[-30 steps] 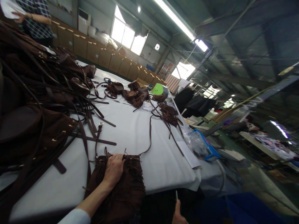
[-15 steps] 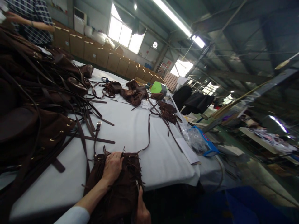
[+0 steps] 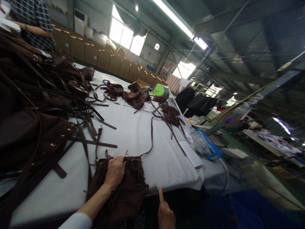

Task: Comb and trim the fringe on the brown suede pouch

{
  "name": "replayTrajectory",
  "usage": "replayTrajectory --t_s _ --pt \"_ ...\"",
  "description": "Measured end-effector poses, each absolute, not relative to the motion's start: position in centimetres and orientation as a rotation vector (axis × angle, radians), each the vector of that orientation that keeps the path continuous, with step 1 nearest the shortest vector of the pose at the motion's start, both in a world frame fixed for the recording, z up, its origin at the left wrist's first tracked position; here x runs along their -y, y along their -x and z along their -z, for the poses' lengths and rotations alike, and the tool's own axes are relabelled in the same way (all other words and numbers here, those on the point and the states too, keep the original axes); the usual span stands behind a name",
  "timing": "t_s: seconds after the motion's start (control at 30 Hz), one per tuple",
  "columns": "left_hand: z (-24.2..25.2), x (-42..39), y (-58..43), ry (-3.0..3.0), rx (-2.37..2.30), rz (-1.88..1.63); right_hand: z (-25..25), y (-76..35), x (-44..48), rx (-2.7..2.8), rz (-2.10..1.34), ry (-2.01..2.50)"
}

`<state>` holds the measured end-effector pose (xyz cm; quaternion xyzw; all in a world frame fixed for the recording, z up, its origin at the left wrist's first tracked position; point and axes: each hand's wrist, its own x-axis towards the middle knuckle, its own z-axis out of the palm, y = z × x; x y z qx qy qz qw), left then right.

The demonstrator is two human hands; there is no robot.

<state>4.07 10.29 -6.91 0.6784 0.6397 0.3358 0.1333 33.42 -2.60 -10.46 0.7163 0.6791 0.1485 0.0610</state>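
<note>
A dark brown fringed bag [image 3: 124, 203] lies at the table's near edge, its lower part extending past the edge. My left hand [image 3: 116, 170] presses on its upper part with bent fingers, holding it; the fingertips are partly hidden in the fringe. Just right of the bag, my right hand [image 3: 166, 211] is closed with its index finger stretched forward. Thin metal blades, seemingly of small scissors [image 3: 155, 187], stick out ahead of that finger, apart from the fringe. Their handles are hidden in the hand. A strap with a buckle [image 3: 100, 128] runs from the bag's upper left.
A heap of brown bags and straps [image 3: 35, 127] covers the table's left side. More brown bags [image 3: 137, 97] lie farther back. At right are a white card [image 3: 192, 156] and a blue box [image 3: 211, 146] with clear plastic. A person in a checked shirt [image 3: 35, 19] stands back left.
My right hand has moved right, away from the bag's fringed side, and the blades now show over the table edge. My left hand stays on the bag. The other person's hands have shifted.
</note>
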Motion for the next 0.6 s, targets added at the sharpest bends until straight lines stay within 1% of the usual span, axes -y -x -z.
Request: replayTrajectory --t_s 0.23,0.37,0.5,0.6 --pt "7.0 -10.4 -4.1 -1.915 -1.802 -1.013 9.4 -35.1 3.4 -2.150 -0.627 -2.057" --pt "7.0 -10.4 -3.8 -1.843 -1.752 -1.076 7.3 -34.9 2.3 -2.224 -0.744 -1.966" --pt "5.0 -9.8 -3.9 -1.726 -1.669 -1.203 3.9 -34.6 0.9 -2.357 -0.800 -1.928" --pt "2.5 -8.8 -5.8 -1.696 -1.414 -1.201 1.7 -33.9 0.2 -2.466 -0.829 -1.930"
